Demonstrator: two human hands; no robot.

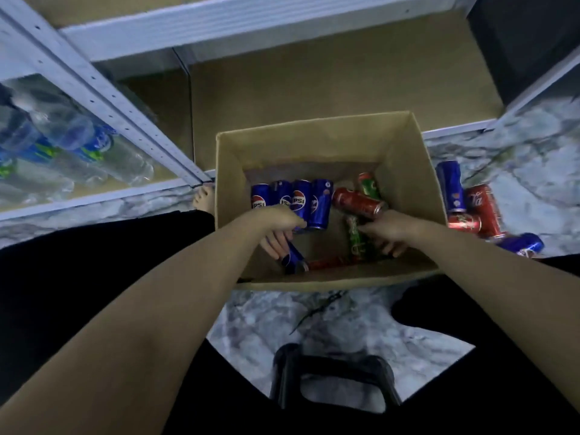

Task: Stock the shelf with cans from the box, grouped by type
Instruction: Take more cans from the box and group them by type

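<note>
Lifting goes best one type per hand: left hand [279, 229] grips a blue Pepsi can [293, 257], right hand [389, 230] seemingly curls its fingers [396, 248] round a green can [356, 237] in the cardboard box [408, 171].

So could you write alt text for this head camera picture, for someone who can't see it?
Seen from above, a person reaches both hands into a cardboard box of soda cans on a marble floor: the left hand grips a blue Pepsi can, the right hand a green can. More cans lie right of the box, before a bare shelf.

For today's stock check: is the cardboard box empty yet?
Not empty: the cardboard box holds blue cans, a red can and green cans.
</note>
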